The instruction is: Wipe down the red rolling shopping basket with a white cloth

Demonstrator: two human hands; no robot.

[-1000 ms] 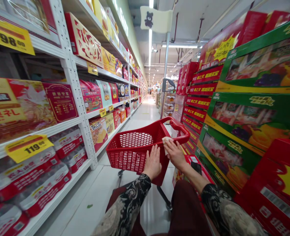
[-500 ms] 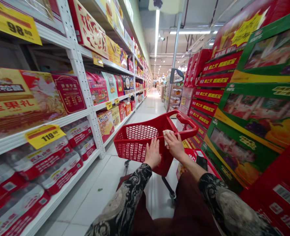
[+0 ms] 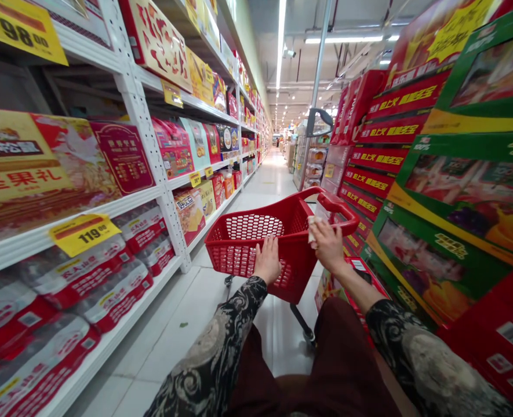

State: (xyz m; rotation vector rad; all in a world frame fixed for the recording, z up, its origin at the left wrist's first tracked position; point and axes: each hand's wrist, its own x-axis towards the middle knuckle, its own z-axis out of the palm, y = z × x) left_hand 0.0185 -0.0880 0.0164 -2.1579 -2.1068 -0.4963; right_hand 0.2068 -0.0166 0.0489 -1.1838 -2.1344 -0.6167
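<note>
A small red plastic shopping cart (image 3: pixel 256 246) stands in the aisle in front of me, its basket showing nothing inside. My left hand (image 3: pixel 267 260) lies flat on the basket's near wall, fingers stretched upward. My right hand (image 3: pixel 327 243) holds a crumpled white cloth (image 3: pixel 312 225) against the basket's rim, just below the red handle (image 3: pixel 337 204). Both of my arms wear dark patterned sleeves, and my knees in dark red fabric fill the bottom of the view.
White shelving (image 3: pixel 138 124) full of boxed goods and yellow price tags (image 3: pixel 83 231) lines the left. Stacked red and green cartons (image 3: pixel 447 191) wall the right, close to my right arm. The pale tiled aisle (image 3: pixel 265 185) runs far ahead past a grey pole (image 3: pixel 319 63).
The cart and both hands have shifted slightly right and up in view. My right hand with the cloth has moved higher along the rim toward the handle.
</note>
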